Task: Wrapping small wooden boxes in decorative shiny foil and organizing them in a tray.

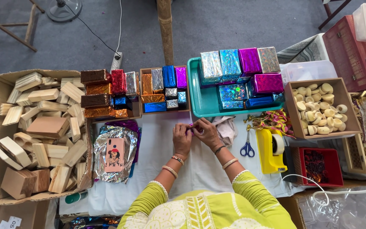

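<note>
My left hand (182, 136) and my right hand (206, 131) meet over the white table cover (157, 144), just in front of the teal tray (203, 103). Together they pinch a small purple foil-wrapped piece (190, 126), mostly hidden by my fingers. Both wrists wear bangles, and my sleeves are lime green. The tray holds several shiny wrapped boxes (240, 61) in silver, blue and magenta.
A big cardboard box of wooden blocks (43, 127) fills the left. Two small boxes of foil-wrapped blocks (164, 89) stand behind my hands. Foil sheets with a phone (114, 154) lie left. Blue scissors (247, 148), a yellow tape dispenser (271, 150), a box of wooden rings (320, 112) and a red tray (320, 166) sit right.
</note>
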